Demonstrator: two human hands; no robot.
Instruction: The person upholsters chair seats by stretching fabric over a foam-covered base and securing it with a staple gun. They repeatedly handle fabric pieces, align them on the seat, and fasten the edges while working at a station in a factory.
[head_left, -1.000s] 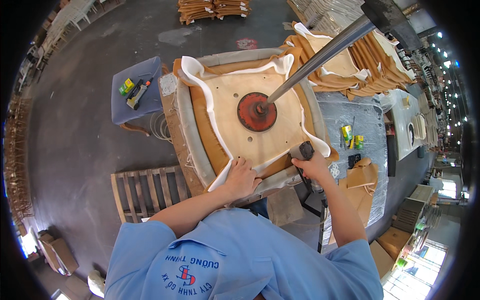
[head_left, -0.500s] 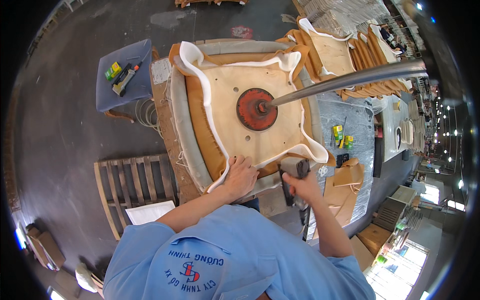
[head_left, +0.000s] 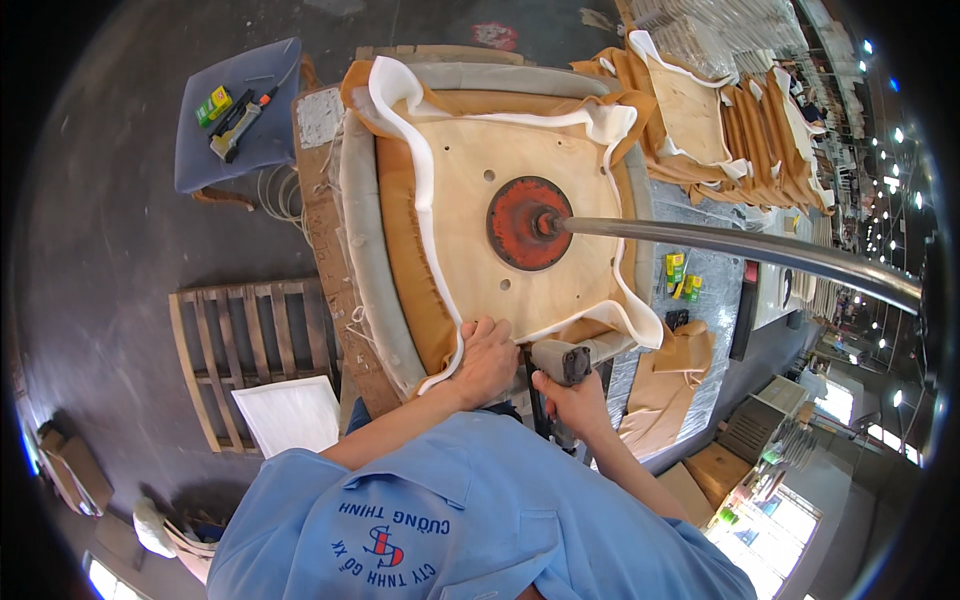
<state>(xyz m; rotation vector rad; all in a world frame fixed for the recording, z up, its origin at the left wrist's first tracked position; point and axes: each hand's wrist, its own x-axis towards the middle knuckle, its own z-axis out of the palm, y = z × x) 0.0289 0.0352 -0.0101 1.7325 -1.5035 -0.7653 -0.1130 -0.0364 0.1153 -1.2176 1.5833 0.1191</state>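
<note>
Where a red disc [head_left: 513, 238] sits, pale panel [head_left: 530, 296], white padding [head_left: 423, 190], tan cover [head_left: 402, 235]

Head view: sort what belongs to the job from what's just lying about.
Job:
handheld tool, in right hand
tan cover, white padding, at left hand
wooden board
red disc, metal rod

Apparently lying about:
pallet
white sheet
blue seat

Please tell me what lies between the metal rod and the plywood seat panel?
The head view shows a round red disc between the rod and panel.
</note>
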